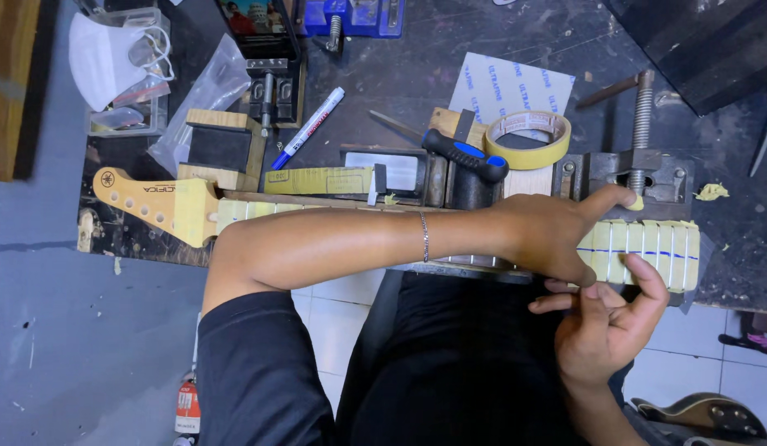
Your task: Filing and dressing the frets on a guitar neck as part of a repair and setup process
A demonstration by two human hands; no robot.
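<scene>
A pale wooden guitar neck (156,202) lies across the dark workbench, headstock to the left, held in a metal vise (643,169). Its right end (660,248) is covered in yellow masking-tape strips with a blue line across them. My left arm crosses over the neck. My left hand (549,235) grips across the neck, index finger stretched to the far edge by a scrap of tape (638,202). My right hand (606,326) is just below the taped end, fingers apart, one fingertip touching the neck's near edge.
Behind the neck lie a roll of masking tape (528,139), a blue-and-black handled tool (466,155), a marker pen (309,128), a wooden block (222,149), a plastic bag (202,95) and a face mask (111,58). A guitar body (705,413) shows at the lower right.
</scene>
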